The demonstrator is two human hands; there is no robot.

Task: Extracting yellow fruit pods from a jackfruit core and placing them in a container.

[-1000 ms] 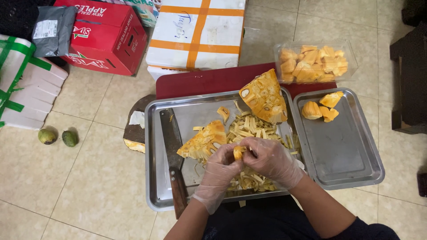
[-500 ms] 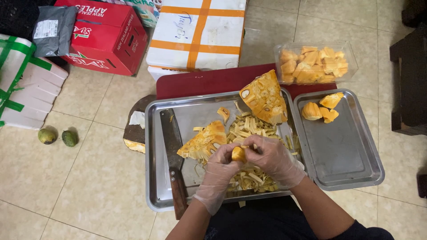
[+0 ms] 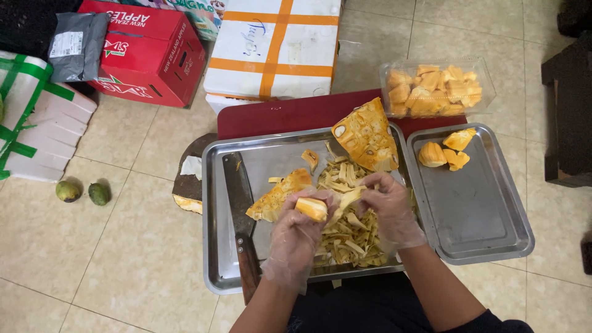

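Seen from the head camera looking down, two gloved hands work over a large steel tray [image 3: 216, 259] on a tiled floor: the left hand [image 3: 302, 231] pinches a yellow jackfruit pod [image 3: 311, 208], while the right hand [image 3: 388, 206] curls its fingers around pale fibrous strands just beside it. The pod sits above a heap of strands [image 3: 348, 231], between two jackfruit wedges [image 3: 367, 135], with a cleaver [image 3: 239, 203] lying left. A second tray [image 3: 475, 209] to the right holds three peeled pods.

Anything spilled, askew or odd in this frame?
Mostly tidy. One pale fruit strip lies past the front rim of the large steel tray, off the heap of strips. Two small green fruits sit loose on the floor tiles, left. The cleaver lies flat inside the tray.
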